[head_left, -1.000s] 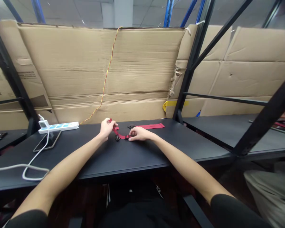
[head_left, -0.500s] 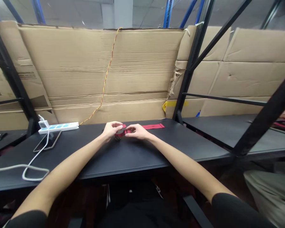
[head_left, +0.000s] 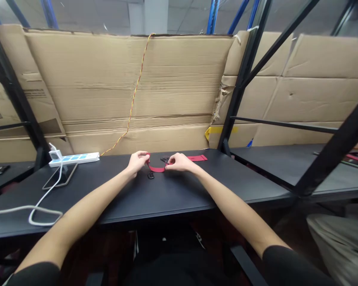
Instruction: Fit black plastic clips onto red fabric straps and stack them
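Now, the left-hand grip (head_left: 138, 162) and right-hand grip (head_left: 179, 162) are both pinched shut on a red webbing strap (head_left: 156, 169) — its loop sags between them over the black counter (head_left: 167, 194), just beside a black plastic buckle (head_left: 150, 175) — and this step seems to call for a steady two-handed hold.

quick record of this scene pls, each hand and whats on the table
left hand: holds one end of a red strap
right hand: pinches the strap's other end, beside black clips
on the table: black buckle below the strap, red strip past the right hand
far left: white power strip, phone, white cable
behind: cardboard sheets
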